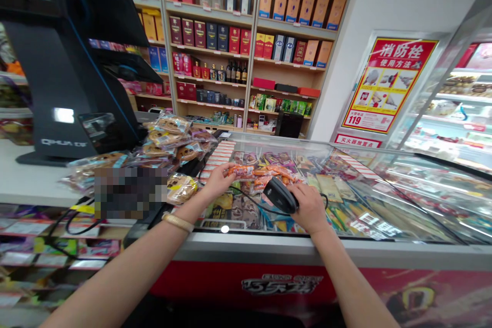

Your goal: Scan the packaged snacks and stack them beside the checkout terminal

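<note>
My left hand (217,181) is closed on the end of an orange snack packet (246,170) lying on the glass lid of a chest freezer (346,184). A gold bracelet sits on that wrist. My right hand (310,209) grips a black handheld barcode scanner (280,195), its head turned toward several orange packets (273,177) on the glass. The scanner's black cable runs left across the lid.
A pile of wrapped pastries (169,146) lies on the white counter beside a black checkout terminal (65,77). Shelves of boxed goods and bottles (230,41) line the back wall. A red fire-hydrant poster (386,84) hangs at right, beside a refrigerated display case (453,107).
</note>
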A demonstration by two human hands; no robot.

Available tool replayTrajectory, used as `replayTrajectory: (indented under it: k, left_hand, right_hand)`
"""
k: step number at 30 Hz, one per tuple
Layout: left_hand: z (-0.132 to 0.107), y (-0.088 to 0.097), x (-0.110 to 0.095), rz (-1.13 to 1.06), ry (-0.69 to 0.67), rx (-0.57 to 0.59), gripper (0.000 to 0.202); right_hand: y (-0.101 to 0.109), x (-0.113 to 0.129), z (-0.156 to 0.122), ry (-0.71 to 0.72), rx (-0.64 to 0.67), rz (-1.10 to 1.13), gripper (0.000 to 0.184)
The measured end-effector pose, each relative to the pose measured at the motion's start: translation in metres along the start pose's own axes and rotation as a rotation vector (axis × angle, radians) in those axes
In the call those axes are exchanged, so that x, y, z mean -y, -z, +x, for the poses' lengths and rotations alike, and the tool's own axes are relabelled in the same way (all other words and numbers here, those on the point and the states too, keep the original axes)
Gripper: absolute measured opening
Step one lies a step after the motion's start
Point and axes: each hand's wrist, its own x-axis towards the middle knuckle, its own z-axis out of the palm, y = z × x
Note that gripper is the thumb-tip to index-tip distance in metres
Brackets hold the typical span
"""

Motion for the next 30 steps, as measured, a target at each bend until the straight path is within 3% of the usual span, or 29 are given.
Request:
replayTrajectory:
  k: [3, 6, 9, 13, 16, 19, 24, 27, 30]
  left_hand:
    - [0.003, 0.0, 0.007, 0.043, -0.026, -0.02, 0.035]
    - [0.004, 0.003, 0.01, 0.221, -0.069, -0.07, 0.02]
    - [0.002, 0.006, 0.009, 0.424, -0.117, -0.032, 0.007]
    - [0.0, 0.005, 0.004, 0.535, -0.107, 0.048, 0.006]
    - [-0.003, 0.01, -0.007, 0.642, -0.104, 0.035, 0.01]
    - [-0.012, 0.028, -0.024, 0.927, -0.039, -0.01, 0.022]
    - [-0.043, 0.075, -0.044, 1.34, 0.176, -0.045, 0.053]
    - [-0.061, 0.089, -0.046, 1.394, 0.229, -0.033, 0.056]
    - [-0.069, 0.087, -0.046, 1.354, 0.231, -0.039, 0.052]
  right_hand:
    - [-0.001, -0.001, -0.001, -0.001, 0.021, 0.006, 0.032]
    - [-0.001, -0.001, -0.001, -0.009, 0.028, 0.007, 0.032]
    - [-0.002, -0.001, -0.002, -0.024, 0.038, 0.002, 0.031]
    - [-0.002, -0.001, -0.003, -0.031, 0.022, 0.008, 0.033]
    - [-0.002, -0.002, -0.004, -0.024, 0.018, 0.003, 0.033]
    - [-0.003, -0.003, -0.004, -0.017, 0.031, 0.0, 0.034]
    - [-0.006, -0.004, -0.005, -0.012, 0.036, 0.003, 0.034]
    - [-0.007, -0.004, -0.005, -0.024, 0.046, 0.01, 0.031]
    - [-0.007, -0.003, -0.004, -0.02, 0.048, 0.011, 0.032]
